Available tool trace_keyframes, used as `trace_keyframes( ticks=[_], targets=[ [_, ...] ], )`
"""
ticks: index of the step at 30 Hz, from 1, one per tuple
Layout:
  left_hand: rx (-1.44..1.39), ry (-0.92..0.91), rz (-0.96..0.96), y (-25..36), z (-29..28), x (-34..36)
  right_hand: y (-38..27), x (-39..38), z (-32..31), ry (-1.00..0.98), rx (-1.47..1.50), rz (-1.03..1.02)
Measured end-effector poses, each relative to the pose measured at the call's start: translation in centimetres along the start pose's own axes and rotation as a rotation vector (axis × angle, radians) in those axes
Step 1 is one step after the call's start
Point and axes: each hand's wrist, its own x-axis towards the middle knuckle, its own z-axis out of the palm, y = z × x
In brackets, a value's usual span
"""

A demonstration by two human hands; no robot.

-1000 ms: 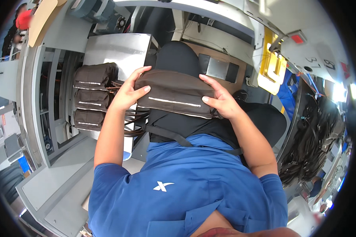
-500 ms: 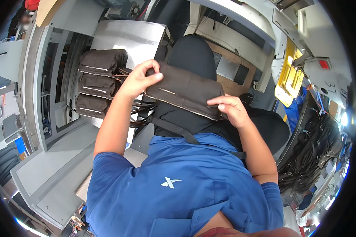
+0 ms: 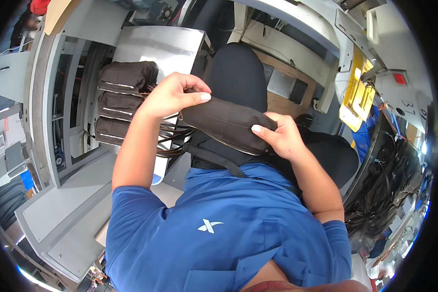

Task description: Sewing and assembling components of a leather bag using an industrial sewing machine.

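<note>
A dark brown fabric pouch (image 3: 224, 122) with a pale zip line along its near edge lies across my lap. My left hand (image 3: 177, 96) pinches its upper left corner between thumb and fingers. At the other end my right hand (image 3: 283, 136) grips the pouch, thumb on the top face and fingers behind it, out of sight. Thin dark straps or cords (image 3: 173, 141) hang by the pouch's left end, below my left wrist. A black strap (image 3: 219, 159) crosses my lap near the shirt hem.
To the left, similar brown pouches (image 3: 124, 77) lie in a row on a shiny metal table (image 3: 155, 44). A pile of dark straps or bags (image 3: 384, 187) fills a holder at the right. Beyond my knees stands a pale machine with a yellow part (image 3: 357, 92).
The pouch has turned and its front slit is no longer visible. My right hand has gone from touching its face to gripping its end. My left hand has shifted slightly right.
</note>
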Motion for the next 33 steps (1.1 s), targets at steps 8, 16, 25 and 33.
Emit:
trace_keyframes(
  ticks=[8, 16, 25, 33],
  targets=[
    [-0.037, 0.182, 0.082, -2.3, 0.9, -0.8, 0.5, -1.3, -0.1, 0.147, -0.224, -0.079],
    [0.327, 0.468, 0.020, -2.9, 1.7, 3.8, 2.9, 1.8, 0.2, 0.237, 0.306, 0.012],
    [0.205, 0.349, 0.014, -3.1, 1.7, 3.3, 3.5, -0.4, -0.1, 0.092, 0.491, 0.072],
    [1.025, 0.622, 0.457, 1.1, 5.1, 3.9, 3.5, 0.4, 0.9, 0.181, 0.468, -0.026]
  ],
)
